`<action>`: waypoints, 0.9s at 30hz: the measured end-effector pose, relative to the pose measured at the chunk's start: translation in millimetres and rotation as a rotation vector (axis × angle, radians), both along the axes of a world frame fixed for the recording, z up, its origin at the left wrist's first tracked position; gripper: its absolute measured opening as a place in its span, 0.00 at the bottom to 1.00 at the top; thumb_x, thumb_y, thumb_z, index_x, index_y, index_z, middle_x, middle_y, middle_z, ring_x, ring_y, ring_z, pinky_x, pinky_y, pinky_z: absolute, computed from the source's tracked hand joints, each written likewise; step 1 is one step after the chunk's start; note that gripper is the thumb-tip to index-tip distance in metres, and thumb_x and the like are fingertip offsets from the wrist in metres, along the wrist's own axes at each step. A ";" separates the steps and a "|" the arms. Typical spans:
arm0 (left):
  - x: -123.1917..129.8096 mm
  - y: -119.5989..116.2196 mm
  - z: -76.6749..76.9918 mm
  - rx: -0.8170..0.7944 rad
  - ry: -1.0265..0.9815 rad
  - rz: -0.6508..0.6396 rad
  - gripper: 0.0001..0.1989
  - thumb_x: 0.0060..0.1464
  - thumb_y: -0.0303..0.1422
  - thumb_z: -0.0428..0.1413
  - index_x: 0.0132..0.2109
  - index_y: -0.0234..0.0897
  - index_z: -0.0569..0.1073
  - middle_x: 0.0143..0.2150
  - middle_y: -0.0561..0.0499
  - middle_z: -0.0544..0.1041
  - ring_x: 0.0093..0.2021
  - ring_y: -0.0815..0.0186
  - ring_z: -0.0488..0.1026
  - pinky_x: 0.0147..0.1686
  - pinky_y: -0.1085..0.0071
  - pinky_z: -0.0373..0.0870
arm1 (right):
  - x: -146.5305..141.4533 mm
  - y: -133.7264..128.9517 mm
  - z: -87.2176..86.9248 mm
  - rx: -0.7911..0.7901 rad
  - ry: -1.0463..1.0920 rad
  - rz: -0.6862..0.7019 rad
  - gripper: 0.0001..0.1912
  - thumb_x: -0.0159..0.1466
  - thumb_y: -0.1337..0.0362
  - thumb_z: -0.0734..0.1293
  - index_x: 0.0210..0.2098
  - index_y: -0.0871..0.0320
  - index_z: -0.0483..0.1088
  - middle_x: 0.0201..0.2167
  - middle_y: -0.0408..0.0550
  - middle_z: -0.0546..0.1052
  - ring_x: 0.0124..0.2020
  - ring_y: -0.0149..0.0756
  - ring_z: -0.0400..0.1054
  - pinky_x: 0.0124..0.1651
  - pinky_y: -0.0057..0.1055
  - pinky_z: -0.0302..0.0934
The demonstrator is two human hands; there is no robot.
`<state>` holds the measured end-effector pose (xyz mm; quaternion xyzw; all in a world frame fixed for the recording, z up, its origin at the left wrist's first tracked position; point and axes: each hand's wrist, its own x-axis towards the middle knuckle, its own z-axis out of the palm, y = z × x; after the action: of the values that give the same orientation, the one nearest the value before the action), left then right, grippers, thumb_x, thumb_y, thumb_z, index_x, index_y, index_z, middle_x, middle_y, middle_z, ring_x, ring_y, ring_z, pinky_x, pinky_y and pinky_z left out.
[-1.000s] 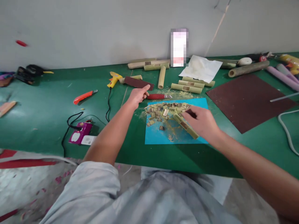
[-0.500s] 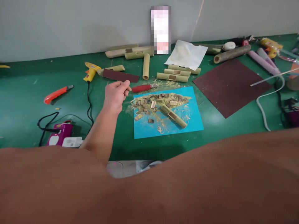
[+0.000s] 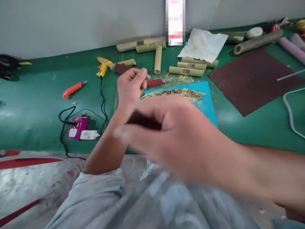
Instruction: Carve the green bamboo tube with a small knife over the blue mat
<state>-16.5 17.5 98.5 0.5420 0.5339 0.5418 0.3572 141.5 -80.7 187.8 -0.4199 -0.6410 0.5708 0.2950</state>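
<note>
Where the red-handled knife lies: at 3 o'clock from the left hand, its handle end just beside the curled fingers; whether they touch is not clear.
Knife's long axis: nearly along 9 to 3 o'clock, tipped slightly up toward 2, with the blade at the end farther from the left hand.
Nearer hand: the left; from the right hand, the knife shows at about 11 o'clock.
Left fingers: bent in, thumb laid close over them; I cannot tell whether anything is pinched inside.
Right fingers: blurred and close to the camera, thumb well parted from the forefinger, with nothing seen in the dark gap.
Blue sheet: mostly behind the right hand, at about 4 o'clock from the left; chips and shavings lie along its far edge.
Brown strip: at 12 o'clock from the left hand, partly hidden by it.
Cut tubes: one pale tube points toward 12 at about 1 o'clock; a notched tube lies crosswise between 2 and 3.
Left of the left hand: yellow glue gun at 10, orange cutter at 9, purple box between 7 and 8.
Surface and room: green tabletop against a grey wall; white paper at 2, large brown sheet at 3, littered floor below at 7.
</note>
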 end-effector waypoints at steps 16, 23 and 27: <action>53.4 -60.5 -49.7 -0.129 0.086 -0.334 0.09 0.55 0.36 0.62 0.36 0.38 0.71 0.25 0.57 0.73 0.23 0.73 0.69 0.24 0.77 0.65 | 55.6 38.3 -143.0 0.036 -0.097 -0.268 0.23 0.71 0.48 0.55 0.24 0.52 0.60 0.21 0.40 0.64 0.24 0.31 0.59 0.29 0.32 0.52; 41.4 -64.8 -68.8 0.027 0.352 -0.282 0.06 0.60 0.32 0.56 0.36 0.40 0.65 0.29 0.54 0.71 0.25 0.71 0.67 0.25 0.73 0.65 | 100.6 15.5 -146.5 0.409 -0.664 -0.349 0.15 0.63 0.51 0.68 0.41 0.56 0.72 0.39 0.50 0.76 0.34 0.38 0.67 0.34 0.34 0.55; 39.0 -63.2 -80.1 0.031 0.443 -0.292 0.04 0.61 0.31 0.56 0.39 0.40 0.66 0.28 0.56 0.71 0.23 0.72 0.68 0.25 0.73 0.65 | 116.4 1.7 -161.5 0.578 -0.901 -0.226 0.18 0.64 0.50 0.68 0.44 0.59 0.73 0.39 0.54 0.76 0.40 0.45 0.69 0.38 0.37 0.59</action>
<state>22.5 -45.7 18.5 0.7240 0.5070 0.3607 0.2978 257.9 -79.0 26.3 -0.5908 -0.7856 0.0996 0.1542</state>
